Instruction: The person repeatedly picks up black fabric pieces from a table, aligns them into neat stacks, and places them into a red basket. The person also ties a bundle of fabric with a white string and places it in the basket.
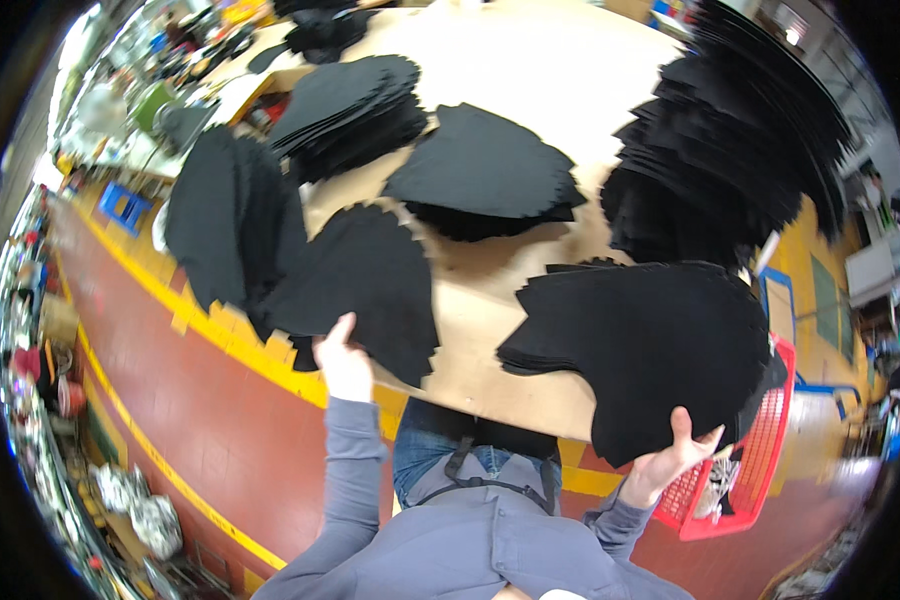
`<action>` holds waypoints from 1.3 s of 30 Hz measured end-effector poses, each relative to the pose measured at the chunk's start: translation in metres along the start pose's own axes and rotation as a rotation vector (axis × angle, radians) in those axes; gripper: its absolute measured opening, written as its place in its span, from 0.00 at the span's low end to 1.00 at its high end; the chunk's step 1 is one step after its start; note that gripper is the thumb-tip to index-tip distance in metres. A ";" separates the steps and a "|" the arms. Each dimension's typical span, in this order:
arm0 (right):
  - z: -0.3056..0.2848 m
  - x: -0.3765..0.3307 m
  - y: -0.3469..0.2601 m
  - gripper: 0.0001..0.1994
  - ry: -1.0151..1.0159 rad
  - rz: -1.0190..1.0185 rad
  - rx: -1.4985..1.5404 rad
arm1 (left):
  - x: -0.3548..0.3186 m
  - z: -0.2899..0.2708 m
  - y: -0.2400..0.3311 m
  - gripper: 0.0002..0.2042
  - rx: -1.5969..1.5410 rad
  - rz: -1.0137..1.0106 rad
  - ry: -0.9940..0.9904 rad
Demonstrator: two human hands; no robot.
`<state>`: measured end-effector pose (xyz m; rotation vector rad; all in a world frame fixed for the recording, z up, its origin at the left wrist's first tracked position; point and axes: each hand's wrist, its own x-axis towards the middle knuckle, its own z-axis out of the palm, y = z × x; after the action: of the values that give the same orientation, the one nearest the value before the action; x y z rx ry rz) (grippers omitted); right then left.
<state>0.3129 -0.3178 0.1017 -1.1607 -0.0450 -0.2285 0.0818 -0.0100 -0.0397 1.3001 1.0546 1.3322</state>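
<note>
Flat black cut fabric pieces with notched edges lie in stacks on a pale table point(480, 340). At the table's near left, my left hand point(346, 368) is closed on the lower edge of a black fabric piece point(360, 285), its thumb on top. To the right, my right hand point(673, 462) grips the near edge of another black fabric piece point(670, 340), with the thumb over it and the other fingers partly hidden. That piece lies over a stack and overhangs the table's front edge. Whether either hand holds one layer or more, I cannot tell.
Fabric stacks lie at far left point(350, 105), centre point(485, 165) and left edge point(225, 210). A tall pile point(710, 150) rises at far right. Below it stands a red plastic basket point(776, 440). A blue stool point(123, 205) is on the floor at left.
</note>
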 end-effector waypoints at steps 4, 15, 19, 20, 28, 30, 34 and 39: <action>-0.009 0.000 0.003 0.37 -0.011 0.014 -0.135 | -0.025 0.040 0.063 0.25 0.268 0.207 0.400; 0.016 -0.061 0.014 0.45 -0.845 0.338 0.370 | -0.070 0.122 0.054 0.14 -0.644 1.033 -0.594; 0.040 -0.044 0.034 0.60 -0.737 0.332 -0.062 | -0.093 0.130 0.110 0.35 -0.755 -0.074 -0.101; 0.042 -0.044 0.051 0.58 -0.649 0.410 0.071 | -0.105 0.130 0.130 0.35 -0.825 -0.348 -0.138; 0.002 0.021 0.051 0.37 -0.539 0.376 0.077 | -0.141 0.125 0.104 0.30 -1.028 -0.666 -0.442; -0.018 0.045 0.071 0.37 -0.528 0.439 0.168 | -0.138 0.122 0.111 0.22 -0.859 -0.733 -0.638; -0.054 0.051 0.116 0.44 -0.501 0.616 0.293 | -0.151 0.129 0.105 0.25 -0.374 -0.173 -0.966; -0.081 0.037 0.164 0.44 -0.698 0.720 0.557 | -0.157 0.166 0.130 0.44 -0.592 0.321 -1.010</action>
<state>0.3756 -0.3355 -0.0732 -0.5934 -0.2800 0.7914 0.2345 -0.1931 0.0713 1.4192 -0.2376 0.8764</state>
